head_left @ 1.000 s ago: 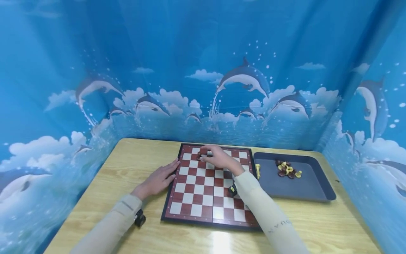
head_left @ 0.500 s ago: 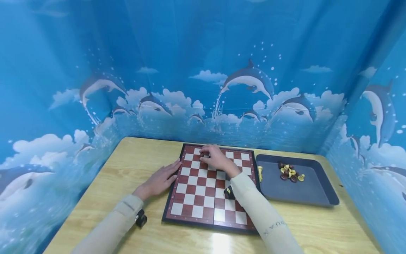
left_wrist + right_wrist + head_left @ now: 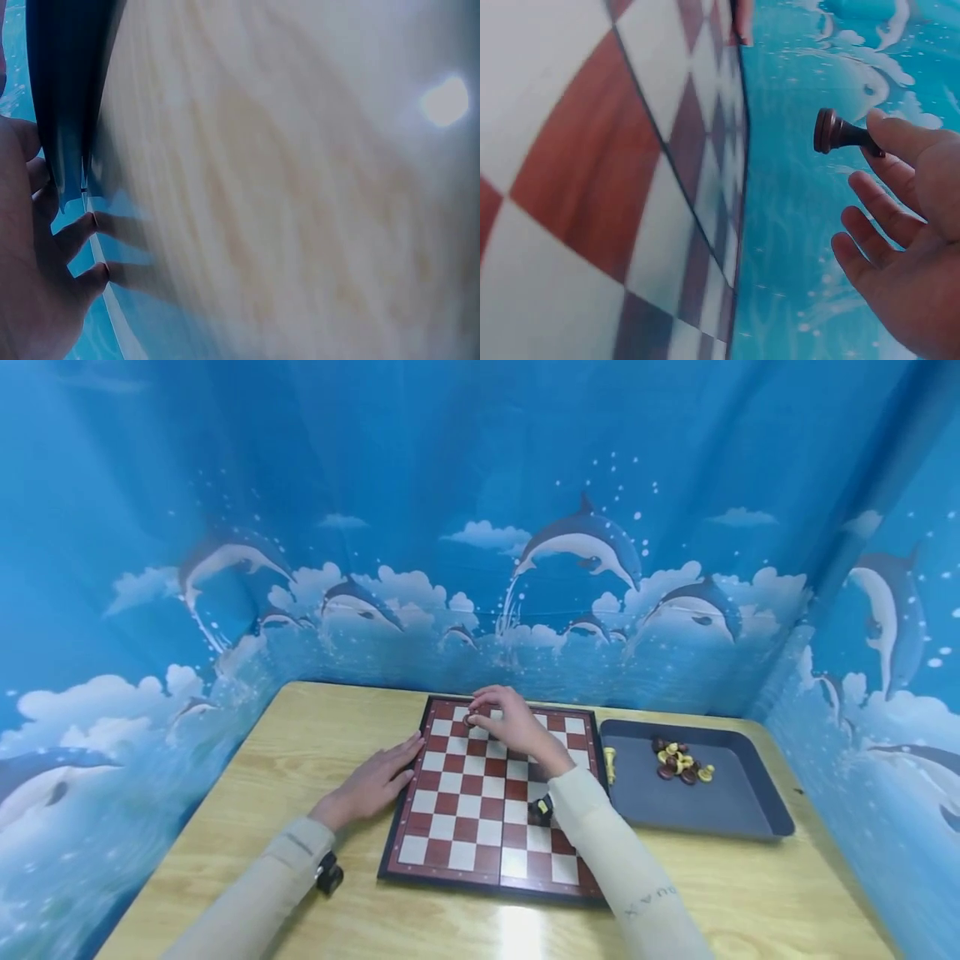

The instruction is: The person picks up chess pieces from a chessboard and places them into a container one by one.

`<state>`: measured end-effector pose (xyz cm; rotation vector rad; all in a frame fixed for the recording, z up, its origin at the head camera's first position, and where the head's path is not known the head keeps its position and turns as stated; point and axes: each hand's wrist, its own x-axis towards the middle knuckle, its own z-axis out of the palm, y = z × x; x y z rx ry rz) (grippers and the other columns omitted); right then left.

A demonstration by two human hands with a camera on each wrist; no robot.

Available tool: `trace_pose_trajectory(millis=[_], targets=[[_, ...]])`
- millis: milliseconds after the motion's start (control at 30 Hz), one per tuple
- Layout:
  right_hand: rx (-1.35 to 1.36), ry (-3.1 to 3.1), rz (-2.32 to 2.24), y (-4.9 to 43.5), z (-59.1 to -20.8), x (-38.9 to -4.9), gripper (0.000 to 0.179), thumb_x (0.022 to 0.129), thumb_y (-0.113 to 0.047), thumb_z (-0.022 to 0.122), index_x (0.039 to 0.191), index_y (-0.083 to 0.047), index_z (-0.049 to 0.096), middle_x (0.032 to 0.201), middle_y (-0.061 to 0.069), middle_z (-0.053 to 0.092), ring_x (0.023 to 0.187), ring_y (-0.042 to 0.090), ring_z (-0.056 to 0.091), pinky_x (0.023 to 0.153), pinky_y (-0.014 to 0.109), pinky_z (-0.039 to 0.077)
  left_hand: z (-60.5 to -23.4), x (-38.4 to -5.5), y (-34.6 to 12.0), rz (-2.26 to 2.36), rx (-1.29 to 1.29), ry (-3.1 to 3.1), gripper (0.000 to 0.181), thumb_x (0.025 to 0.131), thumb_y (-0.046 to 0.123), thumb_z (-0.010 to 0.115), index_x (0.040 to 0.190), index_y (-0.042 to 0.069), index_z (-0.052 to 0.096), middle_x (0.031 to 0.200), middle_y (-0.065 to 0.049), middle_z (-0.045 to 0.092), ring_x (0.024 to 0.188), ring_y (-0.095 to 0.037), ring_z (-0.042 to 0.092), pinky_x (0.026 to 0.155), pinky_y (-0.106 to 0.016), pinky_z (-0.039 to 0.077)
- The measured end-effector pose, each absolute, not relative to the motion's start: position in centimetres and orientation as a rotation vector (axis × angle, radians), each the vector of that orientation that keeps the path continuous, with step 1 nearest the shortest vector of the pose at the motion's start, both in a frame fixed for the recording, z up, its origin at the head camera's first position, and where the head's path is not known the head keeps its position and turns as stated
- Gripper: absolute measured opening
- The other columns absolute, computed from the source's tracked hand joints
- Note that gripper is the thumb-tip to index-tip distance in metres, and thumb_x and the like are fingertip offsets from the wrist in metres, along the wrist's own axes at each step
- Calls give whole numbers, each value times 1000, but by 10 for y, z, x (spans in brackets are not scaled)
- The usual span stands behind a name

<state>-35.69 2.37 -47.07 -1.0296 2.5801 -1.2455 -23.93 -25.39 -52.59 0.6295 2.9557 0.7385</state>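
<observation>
My right hand pinches a dark brown chess piece between thumb and forefinger, over the far left part of the chessboard. In the right wrist view, the piece's round base points toward the board with a gap between them. Its top is hidden by the fingertips, and the other fingers of this hand are loosely bent beneath. My left hand lies at the board's left edge, fingers extended and fingertips against the rim. The left wrist view has this hand beside the dark board side.
Right of the board stands a grey tray with a pile of dark and cream chess pieces. One cream piece leans by the tray's left wall. A blue dolphin-print curtain closes off the table's back and sides.
My right hand, still gripping the dark piece, has shifted slightly toward the board's far edge and raised it a little. The left hand stays in place; the head view sways slightly.
</observation>
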Motion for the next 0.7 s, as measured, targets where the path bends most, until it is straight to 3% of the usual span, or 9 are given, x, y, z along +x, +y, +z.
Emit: trace_pose_trajectory(millis=[267, 700], targets=[[-954, 2588, -1199, 38, -470, -343, 12, 96, -29, 73, 100, -19, 78, 141, 10, 61, 135, 31, 48, 113, 57, 41, -528, -237, -256, 746, 646, 2962, 56, 110, 25, 43, 160, 5, 27, 168, -15, 22, 150, -42, 30, 120, -67, 22], [-961, 2656, -1251, 74, -474, -320, 16, 93, -28, 77, 101, -14, 78, 135, 12, 65, 131, 31, 53, 107, 55, 47, -528, -239, -252, 761, 662, 2980, 55, 110, 26, 41, 159, 3, 28, 167, -16, 23, 149, -43, 31, 119, -69, 24]])
